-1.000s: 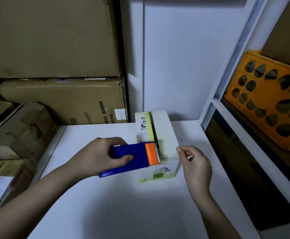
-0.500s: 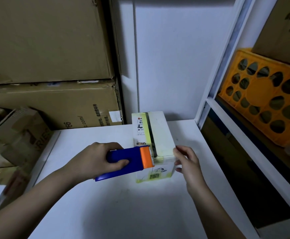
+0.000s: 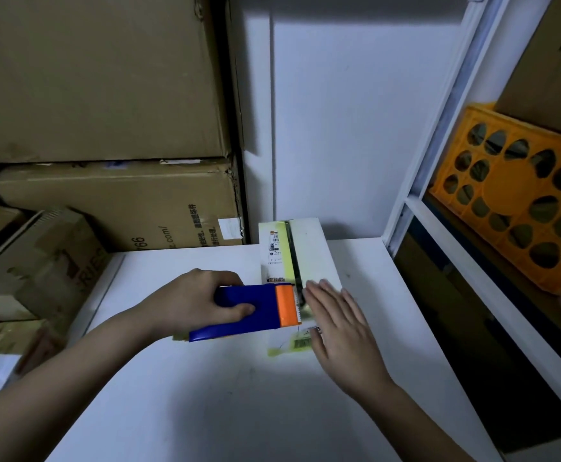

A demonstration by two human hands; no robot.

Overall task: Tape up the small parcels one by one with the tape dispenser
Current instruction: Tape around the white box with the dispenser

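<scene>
A small white and yellow-green parcel [image 3: 305, 248] lies lengthwise on the white table [image 3: 205, 395], with a dark seam down its top. My left hand [image 3: 189, 298] grips the blue tape dispenser [image 3: 239, 311]. The dispenser's orange head [image 3: 287, 305] sits over the parcel's near left part. My right hand [image 3: 335, 325] lies flat with straight fingers on the parcel's near right end and covers it. The tape itself is too thin to make out.
Stacked cardboard boxes [image 3: 105, 128] stand at the back left, and smaller boxes [image 3: 35, 261] sit left of the table. A white wall panel rises behind the parcel. On the right, a white shelf frame [image 3: 439, 161] holds an orange plastic crate [image 3: 519, 201].
My right hand went from pinching at the parcel's right edge to lying flat on its near end. The dispenser stayed over the parcel's near left part.
</scene>
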